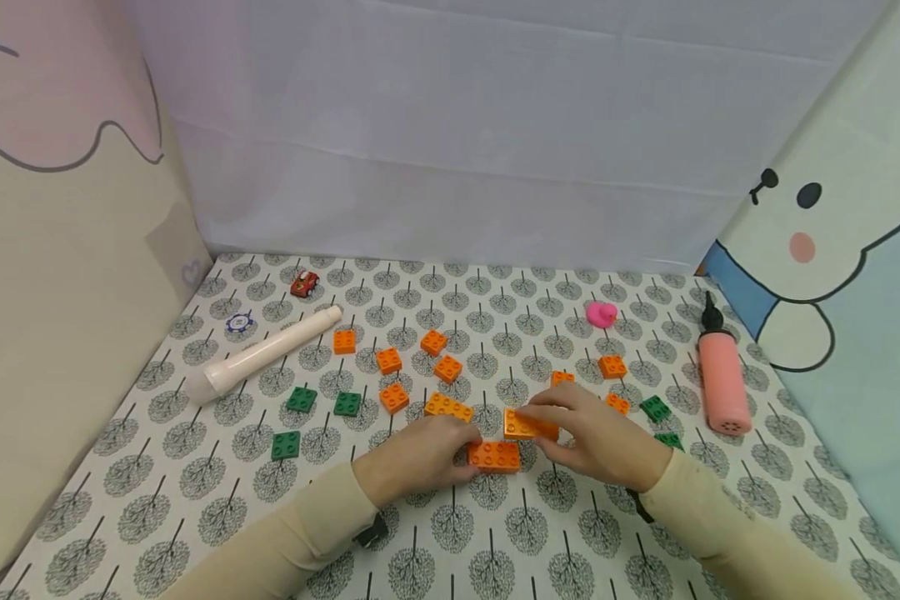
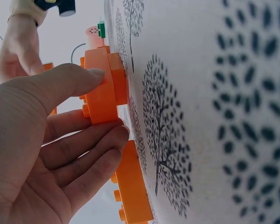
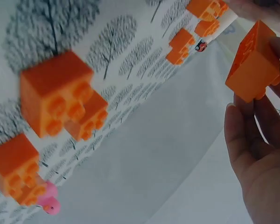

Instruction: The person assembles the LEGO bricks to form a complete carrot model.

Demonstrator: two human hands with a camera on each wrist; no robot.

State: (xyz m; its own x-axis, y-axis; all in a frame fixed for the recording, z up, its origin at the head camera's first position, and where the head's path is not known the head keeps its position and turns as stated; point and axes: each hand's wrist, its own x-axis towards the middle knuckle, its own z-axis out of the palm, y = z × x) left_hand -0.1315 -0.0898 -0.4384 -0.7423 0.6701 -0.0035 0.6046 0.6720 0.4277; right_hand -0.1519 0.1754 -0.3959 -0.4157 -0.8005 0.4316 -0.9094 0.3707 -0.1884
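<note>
At the table's near middle, my left hand [image 1: 427, 457] pinches a long orange building brick [image 1: 494, 457] by its left end. The left wrist view has the thumb on one side of that brick [image 2: 100, 84] and fingers on the other. Just right of it, my right hand [image 1: 596, 435] holds a lighter orange brick [image 1: 521, 423] between thumb and fingers. In the right wrist view this brick [image 3: 254, 65] is tilted in the air, apart from the cloth. Another light orange long brick [image 1: 448, 407] lies just beyond my left hand.
Several small orange bricks [image 1: 394, 398] are scattered beyond my hands. Green bricks [image 1: 347, 404] lie left, with more green bricks [image 1: 655, 408] right. Around them are a whitish tube [image 1: 277, 346], poker chip [image 1: 239, 322], red toy car [image 1: 303, 283], pink duck [image 1: 602, 314] and pink pump [image 1: 723, 379].
</note>
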